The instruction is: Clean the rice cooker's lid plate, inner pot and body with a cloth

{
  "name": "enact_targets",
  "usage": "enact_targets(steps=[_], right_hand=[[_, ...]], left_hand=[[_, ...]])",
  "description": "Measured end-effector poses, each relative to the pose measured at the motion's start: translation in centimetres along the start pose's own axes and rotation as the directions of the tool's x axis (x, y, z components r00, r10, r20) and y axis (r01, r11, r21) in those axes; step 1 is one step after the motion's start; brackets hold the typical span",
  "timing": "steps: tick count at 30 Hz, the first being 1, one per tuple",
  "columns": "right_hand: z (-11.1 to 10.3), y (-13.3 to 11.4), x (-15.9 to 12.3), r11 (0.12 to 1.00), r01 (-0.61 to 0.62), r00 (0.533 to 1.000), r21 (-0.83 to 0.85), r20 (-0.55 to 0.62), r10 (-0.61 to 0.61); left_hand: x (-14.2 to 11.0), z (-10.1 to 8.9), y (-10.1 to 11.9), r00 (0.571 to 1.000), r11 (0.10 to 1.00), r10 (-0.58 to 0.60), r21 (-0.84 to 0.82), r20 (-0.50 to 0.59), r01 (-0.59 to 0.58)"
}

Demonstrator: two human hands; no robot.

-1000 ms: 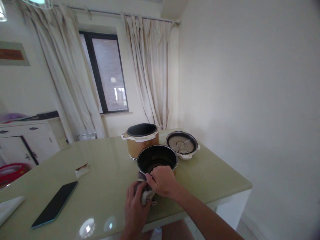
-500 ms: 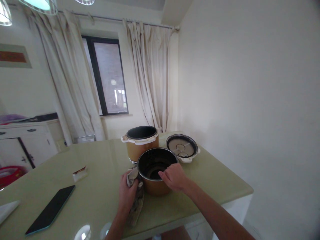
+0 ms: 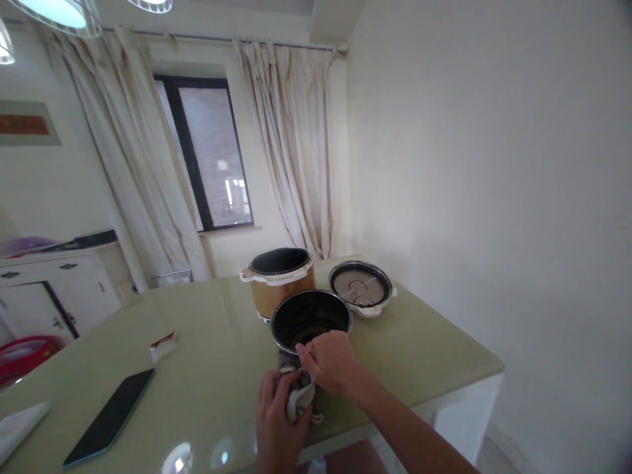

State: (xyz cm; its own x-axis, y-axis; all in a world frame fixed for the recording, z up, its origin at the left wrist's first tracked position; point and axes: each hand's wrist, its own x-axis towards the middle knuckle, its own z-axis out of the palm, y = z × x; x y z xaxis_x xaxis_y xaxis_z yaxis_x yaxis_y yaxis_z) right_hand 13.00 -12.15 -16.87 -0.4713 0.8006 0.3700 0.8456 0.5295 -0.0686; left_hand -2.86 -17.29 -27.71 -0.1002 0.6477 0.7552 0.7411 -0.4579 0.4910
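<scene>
On the table's near right part stands an inner pot [image 3: 291,322], dark inside, its mouth facing up. My right hand [image 3: 328,359] is closed over its near rim, thumb on top. A bunched grey-and-white cloth [image 3: 301,398] is gripped in my left hand [image 3: 284,421], low at the near side of the pot, and part of it lies against the wall. Just behind is the gold-coloured cooker body [image 3: 269,296] with a white rim. The round cooker lid [image 3: 363,286] lies with its inner side up, right of the body.
A dark tablet-like slab [image 3: 111,415] and a small white packet [image 3: 162,345] lie on the left of the pale green table [image 3: 212,368]. A white object [image 3: 20,428] is at the left edge. The wall [image 3: 469,230] rises along the table's right side.
My left hand has moved with the cloth from the pot's left side round to its near side. My right hand has slid a little left along the rim.
</scene>
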Motion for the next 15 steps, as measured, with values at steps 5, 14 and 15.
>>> enact_targets(steps=[5,14,15], right_hand=[[-0.7,-0.1,-0.2,0.999,0.004,1.000,0.045,0.014,-0.005],[-2.0,0.2,-0.6,0.973,0.044,0.997,0.227,0.056,-0.058],[-2.1,0.5,-0.7,0.956,0.056,0.996,0.287,0.052,-0.074]], left_hand=[[-0.1,0.2,-0.1,0.987,0.989,0.139,0.038,0.084,-0.143],[-1.7,2.5,2.8,0.931,0.953,0.279,0.052,0.236,-0.298],[-1.6,2.6,3.2,0.935,0.958,0.268,0.037,0.233,-0.284]])
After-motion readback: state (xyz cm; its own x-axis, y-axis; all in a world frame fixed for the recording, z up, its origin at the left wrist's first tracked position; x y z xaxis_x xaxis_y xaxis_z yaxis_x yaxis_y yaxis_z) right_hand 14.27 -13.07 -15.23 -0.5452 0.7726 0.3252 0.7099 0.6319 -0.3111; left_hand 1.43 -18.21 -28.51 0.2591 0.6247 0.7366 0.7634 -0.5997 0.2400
